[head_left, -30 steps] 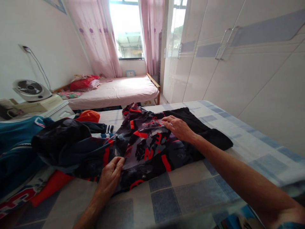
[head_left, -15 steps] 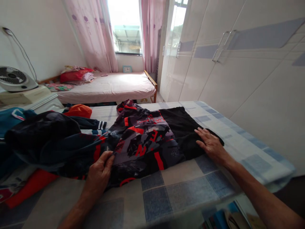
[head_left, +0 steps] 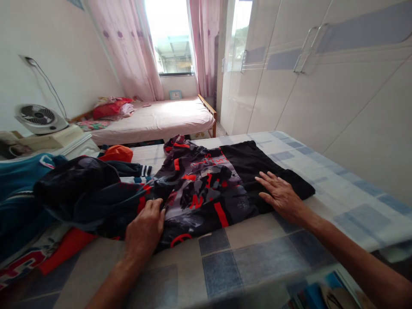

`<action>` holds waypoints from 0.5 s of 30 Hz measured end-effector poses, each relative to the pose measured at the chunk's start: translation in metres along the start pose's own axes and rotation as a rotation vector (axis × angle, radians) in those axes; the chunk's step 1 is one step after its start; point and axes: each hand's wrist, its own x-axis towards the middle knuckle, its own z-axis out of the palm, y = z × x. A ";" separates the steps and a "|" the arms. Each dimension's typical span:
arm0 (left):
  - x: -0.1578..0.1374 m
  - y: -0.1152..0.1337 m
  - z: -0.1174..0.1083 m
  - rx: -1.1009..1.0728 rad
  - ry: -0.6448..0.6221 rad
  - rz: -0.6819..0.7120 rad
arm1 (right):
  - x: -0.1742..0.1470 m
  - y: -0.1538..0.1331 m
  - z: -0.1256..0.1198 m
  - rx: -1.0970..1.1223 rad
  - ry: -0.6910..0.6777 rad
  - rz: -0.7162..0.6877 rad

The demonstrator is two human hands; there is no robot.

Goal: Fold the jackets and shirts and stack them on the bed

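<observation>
A dark hoodie with grey patterning and red lettering lies spread across the checked cloth, its plain black lower part reaching right and its dark hood at the left. My left hand is closed on the near edge of the fabric, close to the hood; its fingertips are partly hidden. My right hand rests flat on the black part, fingers spread, holding nothing. More clothes, teal and orange, are bunched beside and under the hood end.
Blue-and-white checked cloth covers the surface beneath the clothes. A white fan stands at the left. Behind is a bed with a pink sheet; a white wardrobe lines the right. Several items show below the near edge.
My right hand has slid slightly left over the black fabric. My left hand still grips the hoodie. The camera view has shifted a little, so the scene sits farther right.
</observation>
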 end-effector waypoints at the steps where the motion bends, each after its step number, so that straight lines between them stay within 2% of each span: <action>1: -0.001 0.003 -0.002 -0.007 0.126 0.075 | 0.001 -0.008 -0.001 0.015 -0.005 -0.030; 2: -0.001 0.007 -0.005 -0.044 0.241 0.182 | 0.003 -0.018 -0.004 0.033 -0.006 -0.073; 3: -0.001 0.011 -0.007 -0.098 0.303 0.322 | 0.005 -0.029 -0.006 0.052 -0.009 -0.128; 4: 0.000 0.016 -0.008 -0.151 0.303 0.479 | 0.007 -0.039 -0.009 0.071 -0.015 -0.188; 6: 0.003 0.024 -0.005 -0.204 0.161 0.752 | 0.011 -0.054 -0.009 0.104 -0.045 -0.289; 7: 0.005 0.027 0.000 -0.198 0.067 0.833 | 0.012 -0.056 -0.007 0.115 -0.071 -0.317; 9: 0.007 0.027 0.015 -0.164 -0.077 0.873 | 0.011 -0.045 0.004 0.124 -0.134 -0.294; 10: 0.008 0.026 0.022 -0.150 -0.121 0.860 | 0.008 -0.031 0.012 0.114 -0.160 -0.233; 13: 0.010 0.017 0.040 -0.134 -0.171 0.810 | -0.005 0.030 0.033 0.024 -0.172 0.076; 15: 0.009 0.013 0.043 -0.136 -0.170 0.801 | -0.013 0.069 0.040 -0.041 -0.152 0.229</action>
